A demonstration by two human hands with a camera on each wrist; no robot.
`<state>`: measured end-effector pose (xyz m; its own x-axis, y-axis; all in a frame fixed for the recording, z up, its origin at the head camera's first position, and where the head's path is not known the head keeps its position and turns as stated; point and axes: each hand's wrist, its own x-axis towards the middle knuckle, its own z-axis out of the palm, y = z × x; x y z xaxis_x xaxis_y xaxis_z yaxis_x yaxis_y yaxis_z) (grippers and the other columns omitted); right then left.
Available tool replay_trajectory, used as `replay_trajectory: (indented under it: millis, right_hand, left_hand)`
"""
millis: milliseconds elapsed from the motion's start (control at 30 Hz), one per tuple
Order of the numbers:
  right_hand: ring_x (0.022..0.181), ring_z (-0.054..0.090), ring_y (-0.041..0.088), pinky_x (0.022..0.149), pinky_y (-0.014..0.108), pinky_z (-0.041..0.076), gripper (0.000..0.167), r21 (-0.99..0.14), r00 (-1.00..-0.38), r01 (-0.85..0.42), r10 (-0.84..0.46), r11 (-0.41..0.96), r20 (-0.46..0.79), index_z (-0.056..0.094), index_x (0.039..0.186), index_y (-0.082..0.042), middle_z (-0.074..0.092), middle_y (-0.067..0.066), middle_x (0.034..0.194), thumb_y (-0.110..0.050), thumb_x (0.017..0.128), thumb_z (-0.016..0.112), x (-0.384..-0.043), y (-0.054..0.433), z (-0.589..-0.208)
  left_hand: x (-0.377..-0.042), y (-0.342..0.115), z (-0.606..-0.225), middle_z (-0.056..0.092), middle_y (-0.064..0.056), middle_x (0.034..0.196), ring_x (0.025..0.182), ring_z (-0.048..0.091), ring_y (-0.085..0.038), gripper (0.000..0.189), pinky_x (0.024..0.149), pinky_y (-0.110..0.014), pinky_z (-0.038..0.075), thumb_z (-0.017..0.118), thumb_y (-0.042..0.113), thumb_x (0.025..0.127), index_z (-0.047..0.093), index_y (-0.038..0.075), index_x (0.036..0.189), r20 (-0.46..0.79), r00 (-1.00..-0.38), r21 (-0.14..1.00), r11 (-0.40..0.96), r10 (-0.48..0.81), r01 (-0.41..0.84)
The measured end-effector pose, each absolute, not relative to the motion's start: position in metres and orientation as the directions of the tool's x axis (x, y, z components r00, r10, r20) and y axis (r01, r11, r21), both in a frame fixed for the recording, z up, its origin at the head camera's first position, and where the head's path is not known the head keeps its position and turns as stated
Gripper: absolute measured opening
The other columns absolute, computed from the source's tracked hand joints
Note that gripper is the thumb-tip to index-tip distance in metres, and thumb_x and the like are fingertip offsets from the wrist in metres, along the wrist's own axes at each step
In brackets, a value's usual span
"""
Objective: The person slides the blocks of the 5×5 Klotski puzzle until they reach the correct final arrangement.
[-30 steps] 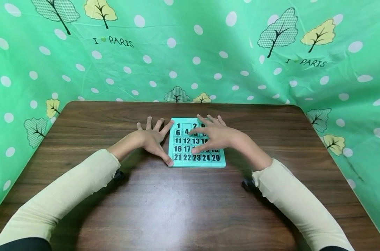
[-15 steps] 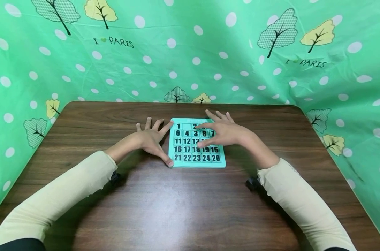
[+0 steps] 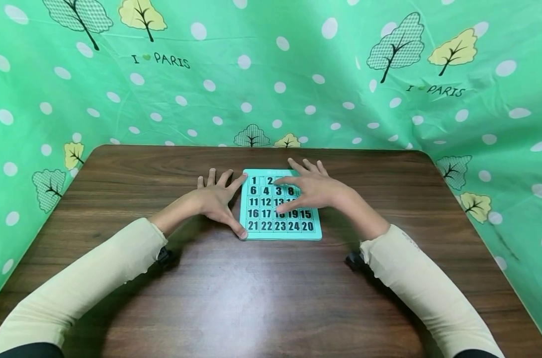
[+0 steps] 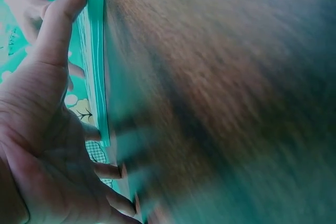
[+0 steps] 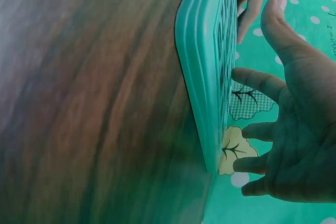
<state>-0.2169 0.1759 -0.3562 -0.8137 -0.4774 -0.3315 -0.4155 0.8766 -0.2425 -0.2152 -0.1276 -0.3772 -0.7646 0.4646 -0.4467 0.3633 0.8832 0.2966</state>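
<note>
Board (image 3: 282, 236): turquoise, numbered; flat on the table (image 3: 235, 298), right of the left hand and beneath the right.

Left hand (image 3: 215, 201): spread wide, grasping nothing; thumb and forefinger straight, touching the board's near and far left corners.

Right hand (image 3: 317, 190): loosely spread, nothing held; forefinger seemingly touching the top row, thumb lifted off the face.

Tile 2 (image 3: 269, 181): just left of the right forefinger's tip, apparently between columns.

Handling, as judged: slide tile 2 with light, level forefinger pressure, straight along its row, until it squares with the column below. Keep the right thumb off lower tiles. Brace both left corners evenly, lest the board turn.
</note>
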Motion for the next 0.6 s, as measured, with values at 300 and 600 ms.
replay_trajectory:
  millis: [300,600]
  right_hand:
    - [0.175,-0.004,0.056,0.138,0.076,-0.009,0.092,-0.253,-0.800,-0.418,-0.486,0.872,-0.353,0.046,0.174,-0.040,-0.002,0.017,0.192,-0.080,0.095,0.074,-0.218,0.166,-0.358]
    - [0.175,-0.003,0.057,0.136,0.080,-0.007,0.085,-0.281,-0.802,-0.435,-0.510,0.855,-0.310,0.055,0.169,-0.037,0.001,0.019,0.192,-0.076,0.096,0.076,-0.203,0.185,-0.352]
  left_hand:
    - [-0.215,-0.128,-0.375,-0.014,-0.022,0.190,0.167,-0.021,-0.066,0.166,0.132,-0.086,-0.006,0.096,0.084,0.066,-0.009,0.034,0.183,-0.455,-0.764,0.292,0.887,0.458,0.358]
    - [-0.216,-0.126,-0.376,-0.013,-0.022,0.190,0.167,-0.020,-0.067,0.168,0.131,-0.088,-0.005,0.097,0.085,0.064,-0.009,0.033,0.183,-0.453,-0.765,0.284,0.888,0.458,0.363]
